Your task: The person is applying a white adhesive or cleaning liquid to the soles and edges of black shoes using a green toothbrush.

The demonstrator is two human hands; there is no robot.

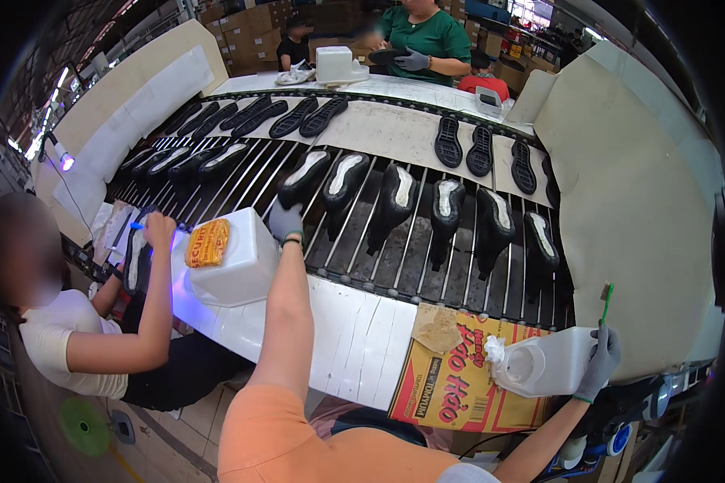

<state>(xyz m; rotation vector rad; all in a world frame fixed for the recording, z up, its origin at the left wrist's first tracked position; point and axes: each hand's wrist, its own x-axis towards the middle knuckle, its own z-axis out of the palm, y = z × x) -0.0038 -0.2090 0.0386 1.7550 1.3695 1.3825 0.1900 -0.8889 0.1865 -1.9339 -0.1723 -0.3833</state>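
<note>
My left hand, in a grey glove, reaches past a white plastic container and closes round the near end of a black shoe upper with a pale sole face. The upper lies on a conveyor of metal rods. At the right, my gloved right hand holds a green toothbrush upright, bristles at the top. That hand is against a cut-open white plastic container, which lies on a flattened cardboard box. Its fingers are partly hidden.
More black uppers line the conveyor; black soles lie on a pale belt behind. A yellow packet sits on the white container. A co-worker brushes a shoe at left; another in green holds a sole opposite.
</note>
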